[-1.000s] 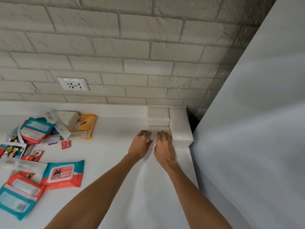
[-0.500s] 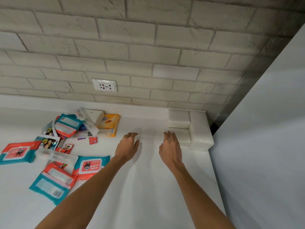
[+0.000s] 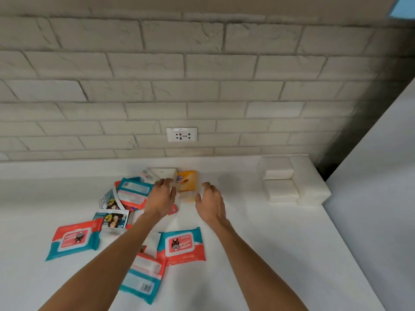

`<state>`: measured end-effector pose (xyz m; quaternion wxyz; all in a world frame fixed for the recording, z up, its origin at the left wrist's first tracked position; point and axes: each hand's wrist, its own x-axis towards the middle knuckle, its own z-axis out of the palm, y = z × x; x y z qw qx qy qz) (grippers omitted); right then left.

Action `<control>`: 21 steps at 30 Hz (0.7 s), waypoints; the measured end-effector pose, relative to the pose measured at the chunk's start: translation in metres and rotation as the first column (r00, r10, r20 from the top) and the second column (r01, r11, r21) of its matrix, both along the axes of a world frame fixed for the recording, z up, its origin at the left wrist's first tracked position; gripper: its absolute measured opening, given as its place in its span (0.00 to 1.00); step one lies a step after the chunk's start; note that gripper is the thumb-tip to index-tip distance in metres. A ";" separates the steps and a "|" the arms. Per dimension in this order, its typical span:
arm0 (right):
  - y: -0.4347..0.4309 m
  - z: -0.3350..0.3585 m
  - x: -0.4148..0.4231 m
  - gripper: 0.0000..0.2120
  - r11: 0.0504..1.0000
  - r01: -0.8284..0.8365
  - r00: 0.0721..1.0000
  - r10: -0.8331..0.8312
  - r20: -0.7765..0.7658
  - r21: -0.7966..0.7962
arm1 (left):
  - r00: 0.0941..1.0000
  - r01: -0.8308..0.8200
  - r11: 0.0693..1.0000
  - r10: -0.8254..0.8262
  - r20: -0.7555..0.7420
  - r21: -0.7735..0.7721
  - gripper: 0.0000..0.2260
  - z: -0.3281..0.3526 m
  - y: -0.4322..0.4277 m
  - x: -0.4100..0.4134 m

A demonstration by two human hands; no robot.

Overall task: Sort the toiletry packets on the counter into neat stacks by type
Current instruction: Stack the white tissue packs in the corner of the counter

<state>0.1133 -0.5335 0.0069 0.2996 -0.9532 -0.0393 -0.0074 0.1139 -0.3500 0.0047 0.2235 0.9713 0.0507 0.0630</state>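
Three white tissue packs (image 3: 281,189) sit grouped at the counter's back right corner. A loose pile lies left of centre: red-and-teal wipes packs (image 3: 182,244), (image 3: 75,239), (image 3: 143,277), one more (image 3: 133,191) behind, small printed sachets (image 3: 112,217), a white box (image 3: 162,173) and an orange pack (image 3: 188,180). My left hand (image 3: 160,198) hovers open at the orange pack's left edge, over the pile. My right hand (image 3: 211,204) is open just right of that pack. Neither hand holds anything.
The white counter (image 3: 258,243) runs along a pale brick wall with a socket plate (image 3: 182,134). A white panel (image 3: 377,176) stands along the counter's right edge, with a dark gap at the corner.
Both hands have left the white tissue packs at the right corner and moved left to the orange pack. The view has swung left with them.
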 end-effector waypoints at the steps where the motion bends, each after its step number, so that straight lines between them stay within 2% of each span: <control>1: 0.010 0.000 0.002 0.15 1.000 0.006 1.000 -0.006 -0.012 0.009 | 1.000 0.005 1.000 -0.005 -0.015 0.011 0.15 0.001 0.009 0.006; 7: 0.072 -0.003 0.026 0.11 0.995 0.082 0.993 -0.076 -0.086 0.062 | 0.997 0.054 0.995 -0.049 -0.056 0.089 0.17 0.002 0.051 0.048; 14: 0.120 -0.013 0.060 0.18 0.975 0.176 0.975 -0.154 -0.163 0.134 | 0.993 0.095 0.983 -0.084 -0.079 0.158 0.17 -0.010 0.078 0.092; 21: 0.150 -0.024 0.081 0.21 0.967 0.215 0.963 -0.188 -0.191 0.133 | 0.987 0.050 0.963 -0.008 -0.159 0.265 0.15 -0.041 0.108 0.104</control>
